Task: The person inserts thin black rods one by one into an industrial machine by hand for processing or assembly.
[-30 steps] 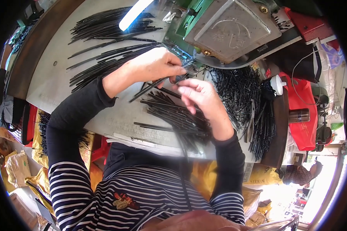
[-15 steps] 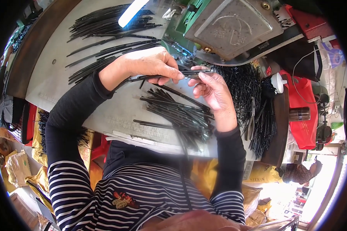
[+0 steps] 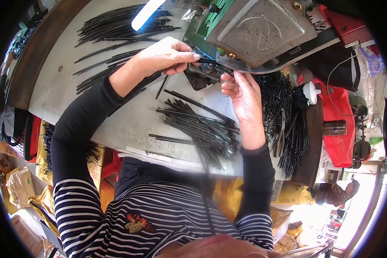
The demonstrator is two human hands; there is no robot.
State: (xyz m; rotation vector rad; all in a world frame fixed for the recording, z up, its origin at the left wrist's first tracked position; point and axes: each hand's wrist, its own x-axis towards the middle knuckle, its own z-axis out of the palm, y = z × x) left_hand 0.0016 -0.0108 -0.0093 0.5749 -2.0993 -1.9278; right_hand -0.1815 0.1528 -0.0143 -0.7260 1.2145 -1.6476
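A thin black strip [image 3: 210, 62] stretches between my hands, just under the head of a green and grey metal machine [image 3: 260, 36]. My left hand [image 3: 164, 59] pinches its left end between thumb and fingers. Closed on the right end is my right hand [image 3: 245, 96], close to the machine's lower edge. Below them on the pale worktop lies a loose pile of similar black strips [image 3: 195, 124]. More strips [image 3: 120, 26] are spread in rows at the upper left, some partly covered by my left wrist. The machine's working point is partly hidden behind the strip and fingers.
A dense heap of black strips [image 3: 294, 133] hangs at the worktop's right side, by a white spool-like part [image 3: 310, 93]. A bright tube lamp [image 3: 148, 13] juts over the far side. A red bag [image 3: 337, 124] hangs at the right; yellow sacks [image 3: 232, 193] stand below the table.
Both hands have shifted from over the worktop toward the machine, the left up and slightly left, and moved farther apart. The strip now lies stretched beside the machine's working area.
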